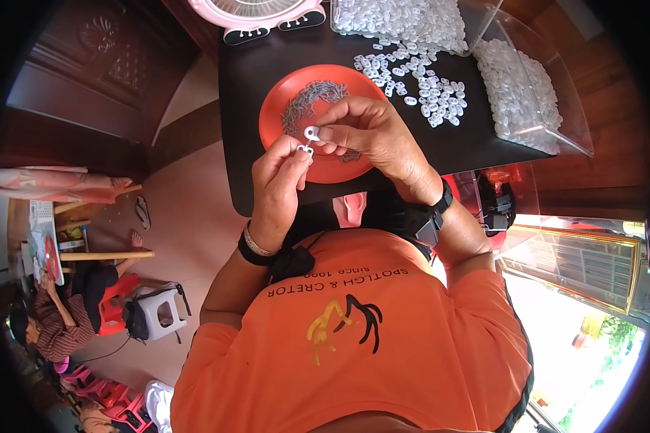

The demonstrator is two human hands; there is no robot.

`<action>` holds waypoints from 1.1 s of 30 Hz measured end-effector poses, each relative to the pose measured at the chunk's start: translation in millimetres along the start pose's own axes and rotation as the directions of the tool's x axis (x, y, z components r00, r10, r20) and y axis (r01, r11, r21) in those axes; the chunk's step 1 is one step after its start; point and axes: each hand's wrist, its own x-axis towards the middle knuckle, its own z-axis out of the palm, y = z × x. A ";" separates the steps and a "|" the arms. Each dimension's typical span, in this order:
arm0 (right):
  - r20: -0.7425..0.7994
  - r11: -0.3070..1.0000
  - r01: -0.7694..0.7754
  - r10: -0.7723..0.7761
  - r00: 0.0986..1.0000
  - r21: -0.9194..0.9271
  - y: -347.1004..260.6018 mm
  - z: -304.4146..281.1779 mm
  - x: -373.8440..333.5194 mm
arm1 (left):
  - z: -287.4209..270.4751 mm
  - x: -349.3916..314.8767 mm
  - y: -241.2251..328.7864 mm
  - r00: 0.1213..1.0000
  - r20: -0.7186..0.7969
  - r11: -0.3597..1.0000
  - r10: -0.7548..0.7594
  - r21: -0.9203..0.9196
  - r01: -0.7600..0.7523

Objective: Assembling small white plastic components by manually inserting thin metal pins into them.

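Observation:
Over a round orange-red plate [271, 108], my two hands meet with their fingertips almost touching. My left hand [273, 189] pinches a small white plastic piece with holes [305, 150]. Between thumb and forefinger, my right hand [379, 137] grips a similar white piece [311, 133] just above it. A thin grey line, which looks like a pin, shows between the two pieces; whether it joins them I cannot tell. On the plate lie many thin grey metal pins [296, 112], partly hidden behind my right hand.
Loose white pieces [440, 97] are scattered on the dark table [240, 159], right of the plate. Two clear bins of such pieces stand behind [404, 18] and at right [520, 94]. A pink fan [256, 14] is at the back. Another person [68, 317] sits far left near a grey stool [159, 314].

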 end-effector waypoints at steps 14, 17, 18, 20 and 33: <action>-0.002 0.998 0.062 -0.062 0.998 -0.034 2.9 2.6 -4.5 | 5.5 -1.6 1.4 0.998 -0.019 0.999 -0.052 0.011 0.052; 0.004 0.992 0.121 -0.121 0.993 -0.032 5.7 3.5 -5.6 | 5.1 -1.7 -0.3 0.998 -0.019 0.998 -0.058 0.000 0.058; 0.004 0.992 0.120 -0.120 0.993 -0.030 7.9 3.8 -5.5 | 4.1 -1.5 -2.6 0.999 -0.007 0.999 -0.052 0.005 0.052; 0.027 0.980 0.177 -0.175 0.984 -0.087 12.3 4.3 -5.0 | 3.4 -1.7 -5.4 0.999 0.004 0.999 -0.048 0.009 0.048; 0.067 0.936 0.207 -0.197 0.978 -0.284 2.9 7.3 -11.5 | 7.1 -2.2 -1.8 0.998 -0.009 0.993 -0.065 -0.097 0.064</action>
